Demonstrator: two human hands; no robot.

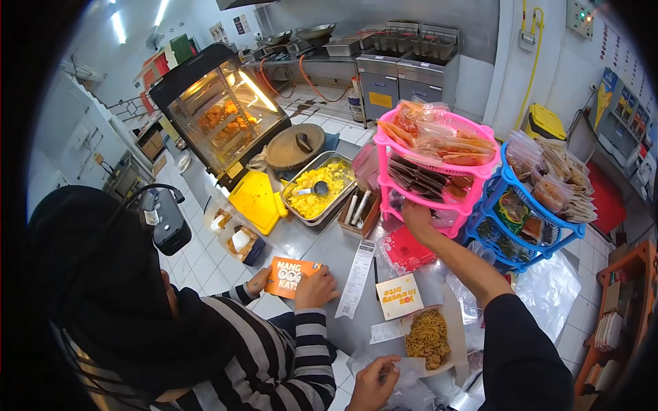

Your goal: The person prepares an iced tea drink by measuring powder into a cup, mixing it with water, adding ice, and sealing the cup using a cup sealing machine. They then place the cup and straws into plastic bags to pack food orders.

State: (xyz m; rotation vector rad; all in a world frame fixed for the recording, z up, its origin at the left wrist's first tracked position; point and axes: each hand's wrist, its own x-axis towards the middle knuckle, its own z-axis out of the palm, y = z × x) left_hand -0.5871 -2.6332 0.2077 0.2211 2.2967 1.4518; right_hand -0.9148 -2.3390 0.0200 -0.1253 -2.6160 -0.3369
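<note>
At the bottom edge, my left hand (375, 385) has its fingers curled in a pinch on clear plastic (410, 370), next to an open paper box (449, 342) of noodles (426, 337). My right hand (418, 218) reaches into the lowest tier of the pink rack (439, 159); its fingertips are hidden there. Dark sachets (428, 179) fill the tier above, and bags of orange sauce (439, 133) lie on top. Below my right forearm are a red patterned packet (406, 249) and a white and yellow printed card or box lid (399, 296).
At left, a co-worker in striped sleeves holds an orange printed box (291, 276). A tray of yellow food (319, 188), a yellow cutting board (255, 201) and a heated display case (219, 113) stand behind. A blue rack (541, 205) is at right; a long receipt (356, 279) lies mid-table.
</note>
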